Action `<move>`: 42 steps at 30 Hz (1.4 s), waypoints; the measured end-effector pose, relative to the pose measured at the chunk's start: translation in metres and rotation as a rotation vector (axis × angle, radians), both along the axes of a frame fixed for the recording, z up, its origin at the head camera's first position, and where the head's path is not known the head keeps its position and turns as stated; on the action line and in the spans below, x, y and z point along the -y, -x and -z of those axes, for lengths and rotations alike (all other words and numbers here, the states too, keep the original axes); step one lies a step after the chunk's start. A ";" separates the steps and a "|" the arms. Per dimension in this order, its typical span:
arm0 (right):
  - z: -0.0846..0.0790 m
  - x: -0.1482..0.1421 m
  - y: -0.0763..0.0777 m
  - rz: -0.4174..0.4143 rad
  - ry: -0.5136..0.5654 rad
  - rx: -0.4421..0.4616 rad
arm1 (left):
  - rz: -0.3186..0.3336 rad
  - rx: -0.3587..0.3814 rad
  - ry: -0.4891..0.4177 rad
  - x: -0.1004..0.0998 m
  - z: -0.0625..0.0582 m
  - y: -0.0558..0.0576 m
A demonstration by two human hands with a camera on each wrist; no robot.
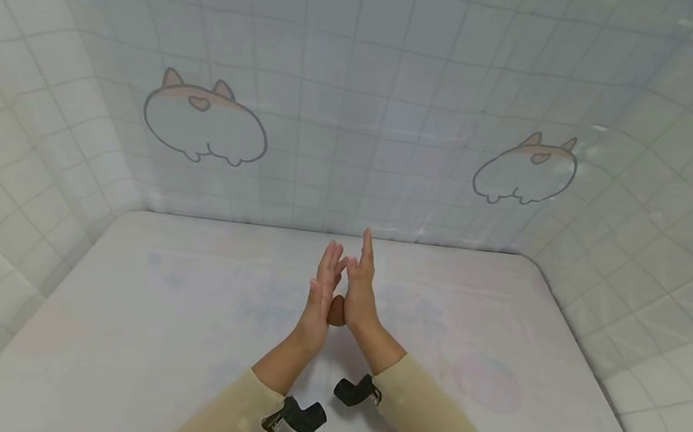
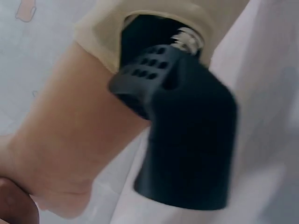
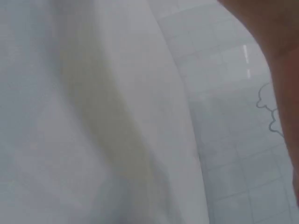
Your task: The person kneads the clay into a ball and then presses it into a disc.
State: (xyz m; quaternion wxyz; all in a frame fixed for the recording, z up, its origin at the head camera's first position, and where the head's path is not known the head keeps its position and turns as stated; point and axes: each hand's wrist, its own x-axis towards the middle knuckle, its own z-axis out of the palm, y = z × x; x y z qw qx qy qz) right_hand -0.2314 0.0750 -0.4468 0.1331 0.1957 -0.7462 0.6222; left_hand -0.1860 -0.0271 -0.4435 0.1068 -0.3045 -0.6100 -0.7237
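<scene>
Facing a gridded wall [image 1: 365,123] over a pale table [image 1: 140,335], both flat hands [image 1: 315,314] [image 1: 360,299] seemingly sandwich a brown lump [image 1: 337,312].

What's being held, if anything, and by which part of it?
A brown, rounded lump, by its opposite sides, between the left hand and right hand.

A smooth, rounded brown lump [image 1: 337,312], narrower at its top, is between the left hand [image 1: 316,312] and right hand [image 1: 361,294]. It lies near the heels of the palms.
</scene>
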 end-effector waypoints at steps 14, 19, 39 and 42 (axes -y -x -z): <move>0.004 0.006 -0.020 -0.275 0.036 0.113 | -0.117 -0.014 0.000 0.004 -0.010 0.015; 0.004 0.007 -0.030 -0.317 0.081 0.065 | -0.211 -0.051 0.094 0.009 -0.014 0.025; -0.028 0.000 -0.044 -0.234 0.112 -0.156 | -0.090 0.182 0.212 0.010 0.002 0.030; -0.032 -0.002 -0.033 -0.217 0.093 -0.168 | -0.050 0.223 0.210 0.005 0.011 0.024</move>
